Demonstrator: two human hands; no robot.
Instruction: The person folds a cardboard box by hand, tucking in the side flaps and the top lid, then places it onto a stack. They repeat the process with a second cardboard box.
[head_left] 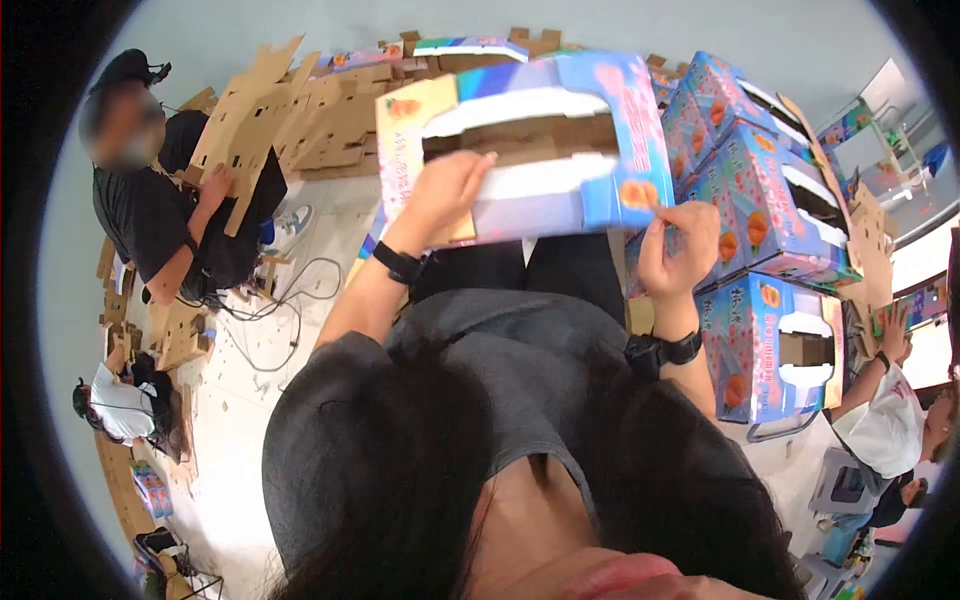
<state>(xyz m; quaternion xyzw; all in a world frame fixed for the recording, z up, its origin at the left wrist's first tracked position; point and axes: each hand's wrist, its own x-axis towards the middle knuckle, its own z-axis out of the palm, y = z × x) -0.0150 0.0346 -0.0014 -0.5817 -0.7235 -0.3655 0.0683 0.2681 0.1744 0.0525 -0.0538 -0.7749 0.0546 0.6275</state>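
A colourful printed carton (600, 90) with a large opening in its top is in front of my body, with white flaps along the opening and orange fruit pictures at its corners. My left hand (445, 195) is closed on the near edge of the opening, at the carton's left part. At the near right corner, beside the fruit picture, my right hand (682, 240) has its thumb and forefinger pinched together at the carton's edge. Brown cardboard shows through the opening.
Printed cartons (745, 195) are stacked at the right. Flat brown cardboard (340, 120) lies behind at the left, where a person in black (150, 200) holds a piece. Cables (285, 310) lie on the floor. Other people are at the far left and right.
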